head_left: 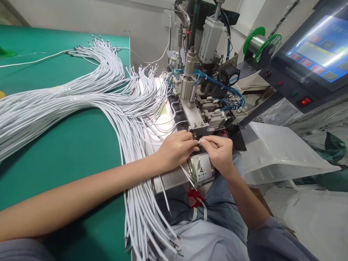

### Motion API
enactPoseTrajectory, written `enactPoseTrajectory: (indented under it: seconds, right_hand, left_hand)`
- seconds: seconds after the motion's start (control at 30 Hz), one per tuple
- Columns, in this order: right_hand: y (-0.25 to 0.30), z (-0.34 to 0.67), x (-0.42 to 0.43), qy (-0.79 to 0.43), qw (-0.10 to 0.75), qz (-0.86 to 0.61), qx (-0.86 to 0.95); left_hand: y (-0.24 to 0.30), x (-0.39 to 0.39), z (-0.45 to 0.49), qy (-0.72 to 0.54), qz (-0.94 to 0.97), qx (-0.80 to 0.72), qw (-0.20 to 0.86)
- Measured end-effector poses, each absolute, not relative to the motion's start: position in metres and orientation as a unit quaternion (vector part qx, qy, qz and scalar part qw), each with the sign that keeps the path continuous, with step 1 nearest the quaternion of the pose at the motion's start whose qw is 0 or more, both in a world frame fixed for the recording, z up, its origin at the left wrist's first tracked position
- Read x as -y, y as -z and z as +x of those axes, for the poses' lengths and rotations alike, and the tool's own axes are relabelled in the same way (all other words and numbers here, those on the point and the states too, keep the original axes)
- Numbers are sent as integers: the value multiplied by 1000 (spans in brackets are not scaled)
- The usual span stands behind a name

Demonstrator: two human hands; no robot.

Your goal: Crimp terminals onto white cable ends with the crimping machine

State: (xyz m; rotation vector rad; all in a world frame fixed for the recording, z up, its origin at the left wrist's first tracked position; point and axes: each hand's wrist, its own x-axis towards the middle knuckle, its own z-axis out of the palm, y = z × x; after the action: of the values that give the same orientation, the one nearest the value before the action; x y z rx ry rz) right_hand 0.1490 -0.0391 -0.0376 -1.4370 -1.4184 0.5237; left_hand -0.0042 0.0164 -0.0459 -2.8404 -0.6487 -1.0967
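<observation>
Below the front of a soldering-type machine [194, 116], my two hands meet at the fingertips. My left hand [176, 149] is closed, its thumb and fingers pinched on the end of a white cable [199, 141]. From the other side my right hand [220, 154] pinches the same small end between thumb and index finger. The fingers cover most of it, so the fine wires hardly show. A large bundle of white cables [89, 99] lies to the left, and loose cable ends [152, 224] hang over the table edge beside my left forearm.
A green mat [106, 134] covers the table at left. A spool of wire [257, 45] and a lit touchscreen [320, 50] stand at upper right. Beneath my hands is a metal cylinder with a label [203, 168]. A translucent plastic bin [277, 152] sits at right.
</observation>
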Motion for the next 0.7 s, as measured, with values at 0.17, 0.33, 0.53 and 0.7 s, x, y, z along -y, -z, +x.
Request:
enactPoseTrajectory:
  seconds: [0.17,0.33,0.53,0.7]
  right_hand:
    - [52,164,38,-271,487,-612,561]
    - [78,182,31,-352,462,-611,539]
    - [89,179,23,-518,470,-549,459]
    - [91,176,22,-544,475,-520,456]
  left_hand:
    - [44,-16,-4,212,-954,213,19]
    - [40,-19,-2,113,-967,227,9]
    - [42,-20,0,115,-970,215,4]
    - [43,-19,-1,133,-972,193,4]
